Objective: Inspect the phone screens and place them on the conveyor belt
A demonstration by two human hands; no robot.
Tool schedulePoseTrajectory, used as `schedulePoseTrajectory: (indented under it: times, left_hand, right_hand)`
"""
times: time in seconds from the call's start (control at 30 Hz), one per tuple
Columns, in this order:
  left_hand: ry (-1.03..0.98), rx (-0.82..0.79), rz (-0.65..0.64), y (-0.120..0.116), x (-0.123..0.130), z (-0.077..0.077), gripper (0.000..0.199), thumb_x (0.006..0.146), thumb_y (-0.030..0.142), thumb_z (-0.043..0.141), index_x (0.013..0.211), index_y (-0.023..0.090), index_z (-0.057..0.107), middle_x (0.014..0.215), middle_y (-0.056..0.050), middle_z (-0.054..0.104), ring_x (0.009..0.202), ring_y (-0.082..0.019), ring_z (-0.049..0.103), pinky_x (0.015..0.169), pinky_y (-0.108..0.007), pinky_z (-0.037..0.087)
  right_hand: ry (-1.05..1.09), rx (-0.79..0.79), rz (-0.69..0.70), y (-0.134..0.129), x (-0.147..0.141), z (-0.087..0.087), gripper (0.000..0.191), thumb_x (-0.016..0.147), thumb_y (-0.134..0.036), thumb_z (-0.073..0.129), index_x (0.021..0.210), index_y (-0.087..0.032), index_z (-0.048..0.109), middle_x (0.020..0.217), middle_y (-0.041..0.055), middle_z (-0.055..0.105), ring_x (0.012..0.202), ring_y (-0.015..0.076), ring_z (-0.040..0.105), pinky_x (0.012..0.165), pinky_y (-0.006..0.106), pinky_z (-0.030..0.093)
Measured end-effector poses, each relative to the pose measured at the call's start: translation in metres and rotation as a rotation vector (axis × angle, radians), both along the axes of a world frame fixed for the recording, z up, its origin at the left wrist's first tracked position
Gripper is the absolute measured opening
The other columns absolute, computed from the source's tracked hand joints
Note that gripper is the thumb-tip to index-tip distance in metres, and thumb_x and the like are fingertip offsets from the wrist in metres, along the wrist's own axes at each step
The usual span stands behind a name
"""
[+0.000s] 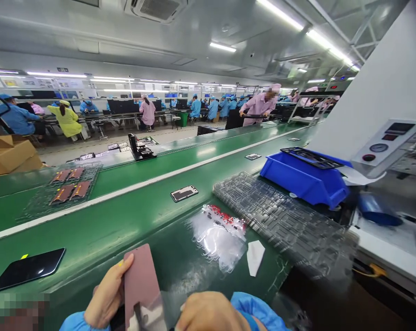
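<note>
My left hand (pixel 107 288) is wrapped round the left edge of a phone screen panel (pixel 143 276), its brownish-pink back turned up and the thumb on its face. The panel's lower end looks silvery, with a dark part on it, and is cut off by the frame's bottom. My right hand (pixel 208 312) is closed just right of the panel, knuckles up. A clear film (pixel 171 301) stretches between the panel and these fingers; the fingertips are mostly hidden. On the belt to the left lies a dark, glossy phone screen (pixel 30 269) with a yellow tab.
Ahead runs a green conveyor belt (pixel 225 170) carrying a phone frame (pixel 184 193). Clear plastic sheets with red tabs (pixel 218 234), a white scrap (pixel 255 257), stacked clear trays (pixel 280 220) and a blue bin (pixel 297 179) sit right. Brown panels (pixel 70 186) lie left; co-workers are beyond.
</note>
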State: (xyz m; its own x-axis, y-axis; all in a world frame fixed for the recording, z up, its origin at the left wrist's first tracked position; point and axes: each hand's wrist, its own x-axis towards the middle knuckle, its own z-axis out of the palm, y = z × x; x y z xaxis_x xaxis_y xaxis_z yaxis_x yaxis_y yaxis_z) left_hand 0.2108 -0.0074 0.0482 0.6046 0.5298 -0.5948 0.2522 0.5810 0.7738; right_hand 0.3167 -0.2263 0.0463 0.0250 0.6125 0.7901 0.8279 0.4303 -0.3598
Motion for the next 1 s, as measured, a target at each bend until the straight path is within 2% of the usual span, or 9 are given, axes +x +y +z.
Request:
schedulePoseTrajectory:
  times: [0.07, 0.2, 0.4, 0.6, 0.7, 0.77, 0.87, 0.93, 1.0]
  left_hand:
    - [0.010, -0.006, 0.053, 0.008, 0.003, 0.003, 0.013, 0.090, 0.024, 0.059, 0.086, 0.012, 0.063, 0.063, -0.007, 0.070, 0.048, -0.020, 0.064, 0.049, -0.031, 0.053]
    - [0.001, 0.046, 0.145, 0.012, 0.004, 0.015, 0.009, 0.090, 0.020, 0.060, 0.095, 0.013, 0.063, 0.073, -0.008, 0.074, 0.059, -0.022, 0.070, 0.057, -0.033, 0.059]
    - [-0.031, 0.095, 0.119, 0.007, 0.001, 0.031, 0.010, 0.090, 0.023, 0.060, 0.093, 0.014, 0.063, 0.077, -0.009, 0.074, 0.061, -0.024, 0.072, 0.056, -0.037, 0.060]
    - [-0.067, 0.098, 0.127, 0.003, 0.004, 0.037, 0.011, 0.087, 0.025, 0.065, 0.090, 0.014, 0.062, 0.072, -0.005, 0.071, 0.059, -0.020, 0.069, 0.053, -0.030, 0.057]
    - [-0.109, 0.088, 0.085, 0.002, 0.016, 0.039, 0.015, 0.088, 0.027, 0.064, 0.097, 0.014, 0.062, 0.079, -0.006, 0.072, 0.066, -0.021, 0.070, 0.058, -0.030, 0.058]
    - [-0.158, 0.079, 0.054, -0.003, 0.031, 0.038, 0.018, 0.088, 0.028, 0.063, 0.101, 0.014, 0.063, 0.083, -0.006, 0.073, 0.069, -0.020, 0.070, 0.063, -0.031, 0.058]
    - [-0.298, 0.075, -0.051, -0.017, 0.059, 0.031, 0.024, 0.088, 0.036, 0.065, 0.097, 0.013, 0.065, 0.080, -0.006, 0.072, 0.069, -0.017, 0.068, 0.069, -0.028, 0.057]
    - [-0.352, 0.092, -0.207, -0.026, 0.082, 0.021, 0.034, 0.085, 0.047, 0.065, 0.091, 0.013, 0.066, 0.068, -0.005, 0.069, 0.062, -0.017, 0.066, 0.066, -0.029, 0.056]
    - [-0.357, 0.101, -0.318, -0.027, 0.106, 0.009, 0.042, 0.082, 0.056, 0.064, 0.086, 0.014, 0.067, 0.061, -0.004, 0.066, 0.059, -0.018, 0.064, 0.064, -0.031, 0.055]
  right_hand:
    - [0.244, 0.117, -0.126, -0.014, 0.021, 0.019, 0.032, 0.103, -0.036, 0.038, 0.088, -0.025, 0.065, 0.075, 0.0023, 0.067, 0.067, 0.0147, 0.065, 0.065, 0.028, 0.056]
    - [0.641, -0.064, -0.517, -0.009, 0.101, 0.039, 0.029, 0.096, -0.045, 0.050, 0.080, -0.023, 0.061, 0.074, 0.0038, 0.066, 0.073, 0.0199, 0.064, 0.070, 0.036, 0.055]
    - [0.808, -0.293, -0.753, 0.041, 0.215, -0.018, 0.026, 0.095, -0.040, 0.058, 0.097, -0.015, 0.063, 0.087, 0.0022, 0.066, 0.073, 0.0159, 0.064, 0.070, 0.035, 0.056]
    - [0.874, -0.355, -0.894, 0.049, 0.224, -0.055, 0.029, 0.093, -0.036, 0.061, 0.115, -0.018, 0.061, 0.129, 0.0097, 0.057, 0.115, 0.0270, 0.055, 0.098, 0.051, 0.045]
    - [0.929, -0.346, -0.769, 0.051, 0.201, -0.051, 0.039, 0.093, -0.047, 0.057, 0.118, -0.017, 0.059, 0.132, 0.0118, 0.055, 0.120, 0.0292, 0.052, 0.101, 0.053, 0.041]
    - [0.968, -0.386, -0.572, 0.056, 0.172, -0.047, 0.050, 0.090, -0.063, 0.052, 0.102, -0.016, 0.065, 0.117, 0.0133, 0.064, 0.111, 0.0294, 0.058, 0.095, 0.049, 0.046]
    - [1.042, -0.489, -0.203, 0.063, 0.117, -0.045, 0.081, 0.082, -0.085, 0.026, 0.078, -0.017, 0.068, 0.091, 0.0144, 0.072, 0.086, 0.0288, 0.069, 0.074, 0.043, 0.056]
    - [1.179, -0.535, 0.075, 0.066, 0.089, -0.049, 0.097, 0.080, -0.087, 0.008, 0.090, -0.015, 0.071, 0.088, 0.0152, 0.073, 0.077, 0.0278, 0.071, 0.065, 0.042, 0.057]
    - [1.498, -0.472, 0.447, 0.068, 0.078, -0.055, 0.095, 0.076, -0.091, 0.023, 0.100, -0.013, 0.071, 0.093, 0.0157, 0.072, 0.079, 0.0263, 0.071, 0.069, 0.041, 0.057]
